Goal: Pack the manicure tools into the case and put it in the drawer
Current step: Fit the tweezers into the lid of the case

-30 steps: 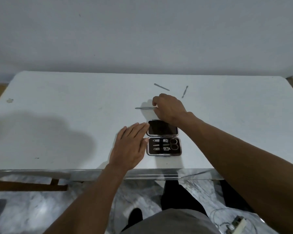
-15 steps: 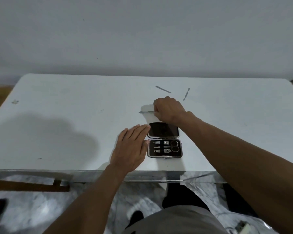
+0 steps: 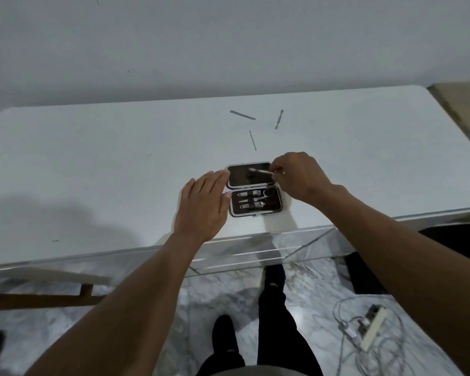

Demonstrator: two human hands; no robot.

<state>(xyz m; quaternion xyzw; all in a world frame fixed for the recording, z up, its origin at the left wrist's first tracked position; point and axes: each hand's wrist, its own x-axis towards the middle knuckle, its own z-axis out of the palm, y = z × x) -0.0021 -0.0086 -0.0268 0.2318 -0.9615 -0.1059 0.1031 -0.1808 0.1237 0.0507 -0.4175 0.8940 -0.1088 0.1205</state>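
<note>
Manicure tool in grip: thin bright metal implement [image 3: 261, 171], pinched between the fingertips of the right hand [image 3: 299, 177]; its free end reaches left over the upper half of the case.
Right hand: fingers pressed together on the tool's right end; hand sits at the case's upper right corner.
Left hand [image 3: 204, 207]: flat, fingers spread loosely, palm down on the table; fingertips touch the left edge of the case.
Case [image 3: 253, 188]: small, rectangular, rounded corners, pale rim, dark lining; lies opened flat near the front edge of the table, between the two hands.
Case upper half: dark smooth panel, the held tool above it.
Case lower half: shiny steel pieces [image 3: 255, 200] seated in rows under a dark strap; exact types too small to tell.
Loose tools: three slim grey metal sticks [image 3: 242, 115] [image 3: 279, 119] [image 3: 253, 140] lying apart on the table, beyond the case.
Table [image 3: 92, 164]: white, matte, rounded corners, clear glossy front edge.
Floor: marbled grey, cable and power strip [image 3: 372, 332] at lower right.
</note>
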